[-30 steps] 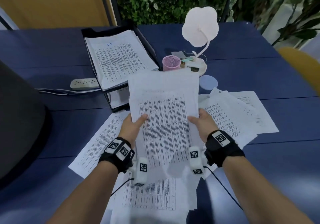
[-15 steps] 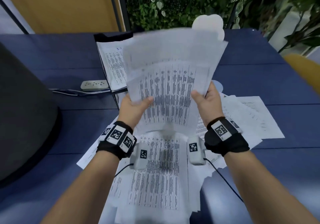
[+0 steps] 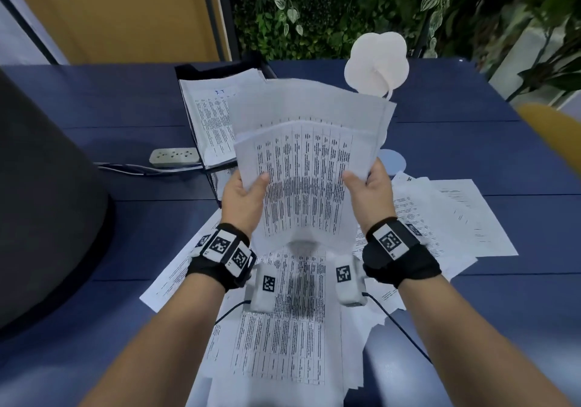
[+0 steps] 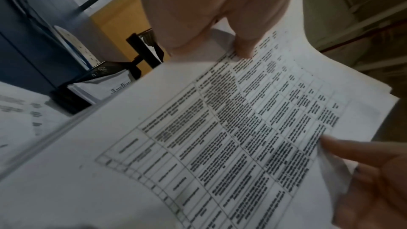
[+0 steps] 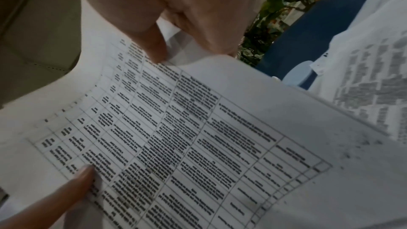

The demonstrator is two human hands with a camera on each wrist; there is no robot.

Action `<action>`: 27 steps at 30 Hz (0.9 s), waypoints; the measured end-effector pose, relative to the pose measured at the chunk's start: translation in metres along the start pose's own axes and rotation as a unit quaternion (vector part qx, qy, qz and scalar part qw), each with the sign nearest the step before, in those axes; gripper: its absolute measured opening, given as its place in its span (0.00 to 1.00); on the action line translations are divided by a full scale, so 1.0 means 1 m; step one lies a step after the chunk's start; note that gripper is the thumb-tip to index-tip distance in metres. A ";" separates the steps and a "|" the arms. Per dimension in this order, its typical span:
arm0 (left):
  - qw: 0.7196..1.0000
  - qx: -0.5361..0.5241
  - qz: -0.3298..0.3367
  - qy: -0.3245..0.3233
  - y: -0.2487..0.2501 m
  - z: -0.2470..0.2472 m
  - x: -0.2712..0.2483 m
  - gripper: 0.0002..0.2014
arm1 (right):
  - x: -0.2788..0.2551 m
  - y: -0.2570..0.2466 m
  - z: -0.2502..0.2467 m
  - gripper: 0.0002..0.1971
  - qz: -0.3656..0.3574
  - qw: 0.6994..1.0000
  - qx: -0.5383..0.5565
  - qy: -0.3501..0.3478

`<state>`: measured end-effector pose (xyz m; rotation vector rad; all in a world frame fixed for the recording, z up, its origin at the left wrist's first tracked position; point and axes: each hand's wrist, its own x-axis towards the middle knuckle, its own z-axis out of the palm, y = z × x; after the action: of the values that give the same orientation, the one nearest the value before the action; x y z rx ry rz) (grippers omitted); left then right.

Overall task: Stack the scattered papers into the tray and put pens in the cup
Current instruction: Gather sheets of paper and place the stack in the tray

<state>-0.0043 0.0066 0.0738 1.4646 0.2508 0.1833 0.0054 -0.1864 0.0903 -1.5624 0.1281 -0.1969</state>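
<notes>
A sheaf of printed papers [image 3: 308, 161] stands nearly upright above the blue table, bowed in the middle. My left hand [image 3: 243, 197] pinches its left edge with the thumb on the printed face. My right hand [image 3: 372, 189] pinches the right edge the same way. Both wrist views show the sheaf [image 4: 220, 137] [image 5: 187, 145] with a thumb on top. The black paper tray [image 3: 220, 70] stands behind and to the left, with a paper stack [image 3: 209, 117] in it. More loose sheets [image 3: 292, 328] lie below my hands. The cup and any pens are hidden.
Further printed sheets [image 3: 449, 218] spread over the table [image 3: 471, 312] at the right. A white power strip [image 3: 174, 157] with cables lies left of the tray. A white flower-shaped lamp [image 3: 377, 64] stands behind the sheaf. A dark grey bulky object [image 3: 41, 205] fills the left.
Both hands have lifted the sheaf off the pile on the table and tipped it up towards the tray. It now covers the pink cup seen a second ago.
</notes>
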 end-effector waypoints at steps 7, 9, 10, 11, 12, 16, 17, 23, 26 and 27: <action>1.000 0.012 0.000 0.006 0.001 -0.005 0.003 0.19 | 0.007 -0.001 0.001 0.19 0.013 1.000 -0.014 0.010; 0.999 0.028 -0.014 -0.015 -0.001 -0.006 0.005 0.17 | 0.008 0.000 0.000 0.19 0.018 1.000 -0.018 0.005; 0.999 0.038 -0.022 -0.022 0.000 -0.006 0.005 0.15 | 0.008 0.000 -0.001 0.19 0.017 1.000 -0.018 0.002; 0.999 0.041 -0.023 -0.024 0.001 -0.006 0.005 0.14 | 0.008 0.000 -0.001 0.18 0.016 1.000 -0.016 0.000; 0.999 0.037 -0.020 -0.023 0.004 -0.006 0.004 0.14 | 0.007 0.000 -0.001 0.18 0.014 1.000 -0.016 0.000; 1.000 0.008 0.026 -0.008 0.021 -0.008 0.006 0.21 | 0.010 -0.004 -0.004 0.14 -0.016 0.999 -0.020 0.019; 0.999 0.010 0.040 -0.015 0.026 -0.008 0.008 0.22 | 0.012 -0.005 -0.005 0.14 -0.026 0.999 -0.021 0.015; 0.990 0.080 0.110 -0.043 0.037 0.007 0.010 0.17 | 0.014 -0.014 0.000 0.12 -0.085 0.996 -0.037 0.015; 0.989 0.085 0.122 -0.017 0.033 0.009 0.012 0.15 | 0.014 -0.011 0.003 0.12 -0.093 0.994 -0.060 0.017; 0.990 0.084 0.114 -0.008 0.029 0.008 0.012 0.16 | 0.014 -0.008 0.002 0.13 -0.085 0.994 -0.071 0.015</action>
<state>0.0106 0.0049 0.1030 1.6600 0.0871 0.3421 0.0195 -0.1869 0.0993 -1.7140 0.0329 -0.3525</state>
